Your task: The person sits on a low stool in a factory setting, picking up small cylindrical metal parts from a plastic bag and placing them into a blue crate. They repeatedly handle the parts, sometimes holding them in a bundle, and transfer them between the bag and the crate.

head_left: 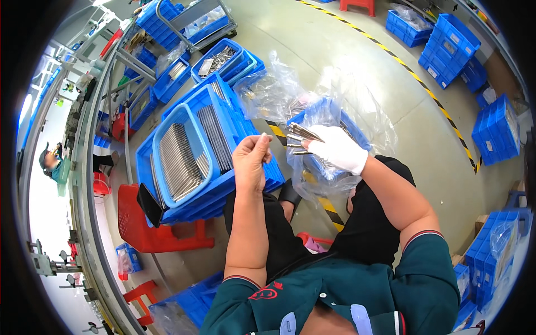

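Observation:
My right hand [341,149], in a white glove, grips a bunch of thin metal rods [301,134] whose ends stick out to the left. It is over a blue crate [353,124] lined with clear plastic, where more rods lie. My bare left hand [252,159] is raised with curled fingers, the thumb pressed to the index finger; whether anything is pinched there I cannot make out. Close to its left stands a light blue basket [162,129] holding metal rods [177,159] laid in neat rows, set on blue crates [231,187]. Longer dark rods [215,137] lie beside the basket.
A red stool [134,218] stands at the left of the stacked crates. Behind them is a blue bin [237,47] of metal parts. Clear plastic sheeting [262,89] spreads around the lined crate. More blue crates [449,47] stand at right, past a yellow-black floor line [416,75]. Another person [53,162] is far left.

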`<move>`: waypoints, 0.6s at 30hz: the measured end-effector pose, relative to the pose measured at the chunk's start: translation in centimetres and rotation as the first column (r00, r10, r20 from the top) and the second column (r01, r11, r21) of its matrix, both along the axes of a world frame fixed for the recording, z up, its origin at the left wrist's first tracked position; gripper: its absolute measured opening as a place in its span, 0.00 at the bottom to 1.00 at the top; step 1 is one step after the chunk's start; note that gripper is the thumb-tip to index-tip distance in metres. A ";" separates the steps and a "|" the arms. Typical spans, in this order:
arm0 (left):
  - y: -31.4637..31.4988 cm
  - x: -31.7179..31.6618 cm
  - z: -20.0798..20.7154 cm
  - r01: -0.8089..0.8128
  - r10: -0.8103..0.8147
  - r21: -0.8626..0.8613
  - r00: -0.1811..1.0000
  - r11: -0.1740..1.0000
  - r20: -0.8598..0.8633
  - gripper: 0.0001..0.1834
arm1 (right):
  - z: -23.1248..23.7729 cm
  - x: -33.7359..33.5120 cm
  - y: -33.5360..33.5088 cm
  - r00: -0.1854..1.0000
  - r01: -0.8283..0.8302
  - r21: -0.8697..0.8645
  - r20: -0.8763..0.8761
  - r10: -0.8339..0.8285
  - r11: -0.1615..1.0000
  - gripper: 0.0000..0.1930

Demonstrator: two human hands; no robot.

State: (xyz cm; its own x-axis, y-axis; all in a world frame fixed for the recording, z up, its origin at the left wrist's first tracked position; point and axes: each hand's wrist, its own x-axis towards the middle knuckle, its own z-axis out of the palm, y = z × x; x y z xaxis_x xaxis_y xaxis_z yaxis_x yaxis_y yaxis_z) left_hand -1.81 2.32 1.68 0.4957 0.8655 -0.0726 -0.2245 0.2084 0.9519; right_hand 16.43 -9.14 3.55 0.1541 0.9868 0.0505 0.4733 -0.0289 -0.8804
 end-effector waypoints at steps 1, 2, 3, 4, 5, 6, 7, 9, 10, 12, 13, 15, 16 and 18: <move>-0.4 0.3 0.1 0.004 -0.004 -0.021 1.000 1.000 -0.005 0.11 | 0.1 0.0 0.1 0.990 -0.035 -0.031 -0.135 0.031 0.999 0.17; -0.6 0.4 -0.2 0.048 -0.046 -0.064 0.999 0.997 0.025 0.11 | 0.7 -0.3 -0.1 0.958 -0.062 -0.131 -0.287 0.022 0.989 0.18; -0.7 0.4 -0.4 0.093 -0.088 -0.105 0.994 0.990 0.058 0.11 | 0.6 -0.4 0.0 0.936 -0.097 -0.155 -0.351 0.037 0.983 0.18; -0.7 0.4 -0.5 0.146 -0.133 -0.133 0.986 0.980 0.103 0.10 | 0.2 -0.4 -0.1 0.909 -0.127 -0.179 -0.414 0.042 0.976 0.18; -0.8 0.4 -0.6 0.169 -0.153 -0.143 0.982 0.975 0.113 0.10 | 0.0 -0.3 -0.1 0.879 -0.158 -0.201 -0.475 0.045 0.967 0.18; -0.9 0.4 -0.6 0.192 -0.174 -0.153 0.977 0.969 0.124 0.10 | 0.0 -0.4 -0.1 0.883 -0.162 -0.196 -0.465 0.054 0.967 0.17; -0.9 0.4 -0.6 0.216 -0.196 -0.162 0.972 0.963 0.133 0.09 | 0.0 -0.4 -0.1 0.887 -0.166 -0.188 -0.457 0.063 0.968 0.17; -1.0 0.4 -0.5 0.224 -0.203 -0.165 0.970 0.961 0.134 0.09 | 0.0 -0.4 -0.1 0.887 -0.165 -0.180 -0.458 0.066 0.970 0.17; -1.0 0.4 -0.5 0.228 -0.207 -0.167 0.969 0.959 0.135 0.09 | -0.1 -0.5 -0.1 0.882 -0.160 -0.178 -0.467 0.060 0.971 0.17; -1.1 0.3 -0.1 0.231 -0.215 -0.152 0.970 0.961 0.118 0.09 | -0.4 -0.4 -0.1 0.879 -0.154 -0.173 -0.474 0.055 0.973 0.17; -1.1 0.2 -0.1 0.233 -0.219 -0.145 0.970 0.962 0.109 0.09 | -0.5 -0.4 -0.1 0.880 -0.152 -0.169 -0.472 0.055 0.974 0.17; -1.0 0.2 -0.1 0.230 -0.220 -0.128 0.972 0.965 0.086 0.09 | -0.6 -0.4 0.0 0.893 -0.147 -0.160 -0.446 0.061 0.976 0.18; -1.0 0.1 -0.2 0.227 -0.219 -0.119 0.973 0.967 0.075 0.09 | -0.5 -0.4 0.0 0.905 -0.145 -0.155 -0.420 0.068 0.977 0.18; -0.8 0.0 -0.4 0.221 -0.217 -0.102 0.975 0.970 0.054 0.09 | -0.5 -0.5 0.1 0.932 -0.130 -0.130 -0.353 0.077 0.983 0.18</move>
